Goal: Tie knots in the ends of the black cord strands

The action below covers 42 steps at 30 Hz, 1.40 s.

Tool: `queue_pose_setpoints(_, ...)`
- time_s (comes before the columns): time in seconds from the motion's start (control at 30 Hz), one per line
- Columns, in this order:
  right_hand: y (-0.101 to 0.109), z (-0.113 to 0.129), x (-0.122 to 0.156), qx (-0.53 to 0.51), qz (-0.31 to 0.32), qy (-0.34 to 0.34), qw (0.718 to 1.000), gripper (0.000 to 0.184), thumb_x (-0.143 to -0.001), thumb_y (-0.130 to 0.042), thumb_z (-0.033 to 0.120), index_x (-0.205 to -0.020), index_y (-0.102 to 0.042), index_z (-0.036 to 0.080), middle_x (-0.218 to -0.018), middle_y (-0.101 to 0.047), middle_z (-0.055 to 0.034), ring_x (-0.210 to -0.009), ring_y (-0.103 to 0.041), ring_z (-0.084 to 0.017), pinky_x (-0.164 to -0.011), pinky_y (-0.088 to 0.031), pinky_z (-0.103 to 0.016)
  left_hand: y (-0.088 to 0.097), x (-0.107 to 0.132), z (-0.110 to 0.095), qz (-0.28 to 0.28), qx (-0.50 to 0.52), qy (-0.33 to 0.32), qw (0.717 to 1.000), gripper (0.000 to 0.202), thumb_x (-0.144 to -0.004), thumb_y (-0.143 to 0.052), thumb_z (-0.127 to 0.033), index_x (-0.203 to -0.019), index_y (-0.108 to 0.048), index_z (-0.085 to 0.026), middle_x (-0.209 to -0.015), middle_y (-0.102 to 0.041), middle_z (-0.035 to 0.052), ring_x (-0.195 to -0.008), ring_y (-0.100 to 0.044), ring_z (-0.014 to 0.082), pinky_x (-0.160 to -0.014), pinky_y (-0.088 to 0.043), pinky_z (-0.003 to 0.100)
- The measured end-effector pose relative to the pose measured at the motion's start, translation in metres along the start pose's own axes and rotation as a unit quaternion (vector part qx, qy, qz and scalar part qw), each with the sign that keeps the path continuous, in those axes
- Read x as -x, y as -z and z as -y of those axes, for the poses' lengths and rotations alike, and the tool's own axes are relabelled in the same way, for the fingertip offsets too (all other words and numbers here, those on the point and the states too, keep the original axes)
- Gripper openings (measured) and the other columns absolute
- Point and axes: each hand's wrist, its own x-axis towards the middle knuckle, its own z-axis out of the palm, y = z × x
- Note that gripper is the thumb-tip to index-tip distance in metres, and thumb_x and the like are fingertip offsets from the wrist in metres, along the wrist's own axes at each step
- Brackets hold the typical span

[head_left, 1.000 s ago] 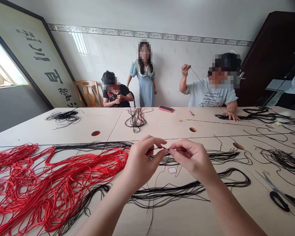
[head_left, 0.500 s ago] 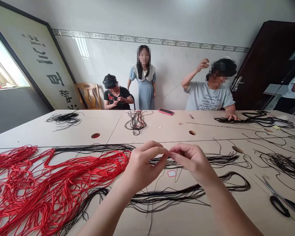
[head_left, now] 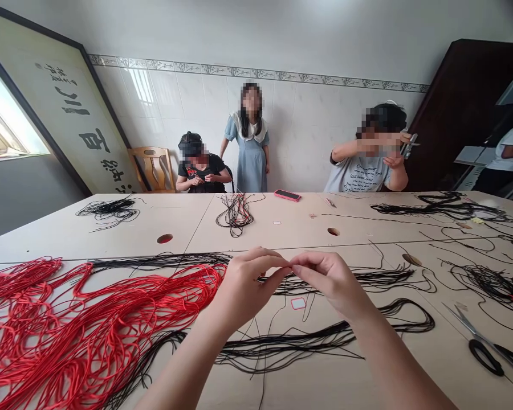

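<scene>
My left hand and my right hand meet fingertip to fingertip above the table, both in a pinch. Between them they hold a thin black cord, most of it hidden by the fingers; its strands hang below. Under my hands lie bundles of black cord, one nearer me and one just beyond. A small pink-edged white card rests beneath my right hand. Left of my left hand spreads a large heap of red cord.
Scissors with black handles lie at the right. More black cord and a pink-cased phone are across the table. Round holes pierce the tabletop. Two people sit opposite; another stands between them.
My hands stay pinched together, with only slight finger movement. Across the table, the person at right has brought both hands up in front of the face, lifting one off the black cords.
</scene>
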Motion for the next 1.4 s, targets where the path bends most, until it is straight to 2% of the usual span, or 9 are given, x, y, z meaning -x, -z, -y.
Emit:
queue_pose_setpoints(0.23,0.001,-0.002,-0.002,0.041,-0.015,0.021,0.999,0.023,-0.081,-0.057,0.031,-0.090,-0.068,0.013,-0.081,-0.063,-0.0068,-0.073,-0.054,-0.016,-0.057,-0.041,-0.024,0.000,0.000,0.001,0.017,-0.025,0.019,0.999,0.013,-0.083,-0.056,-0.021,-0.087,-0.068,-0.017,-0.084,-0.068,0.0060,-0.073,-0.062,0.0128,-0.068,-0.051,0.023)
queue_pose_setpoints(0.37,0.001,-0.002,-0.002,0.071,-0.023,0.030,0.997,0.022,-0.081,-0.056,0.032,-0.086,-0.067,0.013,-0.071,-0.059,-0.0041,-0.063,-0.050,-0.013,-0.053,-0.039,-0.024,-0.003,0.001,0.002,0.010,-0.033,-0.003,0.999,0.014,-0.083,-0.054,-0.020,-0.086,-0.068,-0.018,-0.081,-0.068,0.0057,-0.072,-0.061,0.0133,-0.067,-0.050,0.024)
queue_pose_setpoints(0.5,0.003,-0.001,-0.001,0.146,-0.048,0.057,0.987,0.018,-0.080,-0.056,0.030,-0.080,-0.065,0.015,-0.066,-0.051,-0.0012,-0.058,-0.042,-0.011,-0.050,-0.034,-0.022,-0.003,0.001,0.002,0.031,-0.036,0.013,0.999,0.014,-0.084,-0.052,-0.020,-0.081,-0.066,-0.017,-0.077,-0.066,0.0045,-0.068,-0.059,0.0122,-0.062,-0.047,0.023)
queue_pose_setpoints(0.77,0.003,0.001,0.001,0.223,-0.055,0.139,0.963,0.013,-0.083,-0.052,0.025,-0.078,-0.062,0.017,-0.072,-0.049,-0.0011,-0.062,-0.043,-0.011,-0.053,-0.035,-0.024,0.001,-0.002,-0.008,0.097,-0.014,0.085,0.991,0.013,-0.080,-0.053,-0.019,-0.072,-0.064,-0.017,-0.066,-0.059,-0.0004,-0.057,-0.045,0.0085,-0.054,-0.034,0.021)
queue_pose_setpoints(0.9,0.003,-0.001,0.000,0.237,-0.057,0.161,0.956,0.012,-0.085,-0.050,0.023,-0.078,-0.060,0.018,-0.072,-0.048,-0.0007,-0.065,-0.044,-0.012,-0.056,-0.037,-0.024,0.002,-0.002,-0.010,0.109,0.024,0.136,0.984,0.015,-0.078,-0.056,-0.024,-0.067,-0.062,-0.016,-0.055,-0.048,-0.0033,-0.052,-0.033,0.0078,-0.049,-0.028,0.021)
queue_pose_setpoints(1.0,0.003,-0.003,-0.002,0.271,-0.133,0.197,0.933,0.009,-0.083,-0.054,0.025,-0.089,-0.058,0.019,-0.088,-0.051,-0.0039,-0.084,-0.048,-0.016,-0.077,-0.041,-0.029,0.002,-0.004,-0.006,0.115,0.102,0.226,0.962,0.023,-0.079,-0.054,-0.035,-0.071,-0.061,-0.015,-0.051,-0.039,-0.0047,-0.049,-0.028,0.0073,-0.045,-0.023,0.020)
queue_pose_setpoints(1.07,0.003,-0.003,-0.003,0.290,-0.184,0.217,0.914,0.009,-0.082,-0.056,0.026,-0.087,-0.057,0.018,-0.091,-0.051,-0.0047,-0.090,-0.048,-0.017,-0.083,-0.039,-0.031,0.003,-0.005,-0.003,0.106,0.148,0.275,0.944,0.029,-0.079,-0.053,-0.041,-0.075,-0.060,-0.014,-0.055,-0.042,-0.0033,-0.049,-0.030,0.0072,-0.044,-0.023,0.020)
queue_pose_setpoints(1.2,-0.002,-0.004,0.000,0.306,-0.107,0.180,0.929,0.018,-0.082,-0.057,0.032,-0.071,-0.056,0.018,-0.073,-0.052,-0.0008,-0.070,-0.050,-0.013,-0.067,-0.041,-0.028,0.006,-0.008,0.000,0.085,0.192,0.318,0.925,0.032,-0.078,-0.056,-0.044,-0.076,-0.060,-0.012,-0.061,-0.046,-0.0011,-0.053,-0.032,0.0071,-0.044,-0.024,0.019)
queue_pose_setpoints(1.4,-0.015,-0.012,0.002,0.328,-0.078,0.181,0.924,0.009,-0.083,-0.054,0.023,-0.078,-0.059,0.018,-0.077,-0.055,-0.0019,-0.073,-0.051,-0.014,-0.064,-0.041,-0.027,0.009,-0.010,-0.006,0.099,0.207,0.360,0.904,0.031,-0.078,-0.056,-0.044,-0.074,-0.058,-0.013,-0.054,-0.037,-0.0056,-0.046,-0.025,0.0047,-0.039,-0.020,0.016)
